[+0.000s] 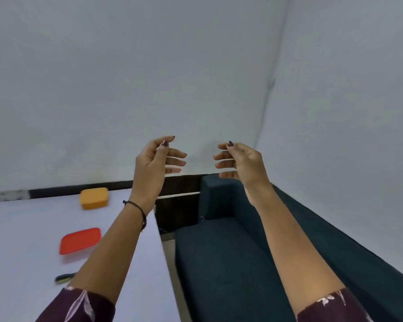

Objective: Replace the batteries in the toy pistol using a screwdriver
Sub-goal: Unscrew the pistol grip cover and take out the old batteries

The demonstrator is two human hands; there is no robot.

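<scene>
You stand in what looks like a home living room: a dark upholstered sofa (221,259) with a padded armrest fills the corner of plain pale walls (126,77), just beside a white table (21,228) bearing an orange food box (94,198) and a red-lidded container (80,240).

A yellow-orange plastic box (94,198) and a red-lidded plastic container (80,241) are seen on a white tabletop (21,228) at left, beside a dark sofa (219,263).
</scene>
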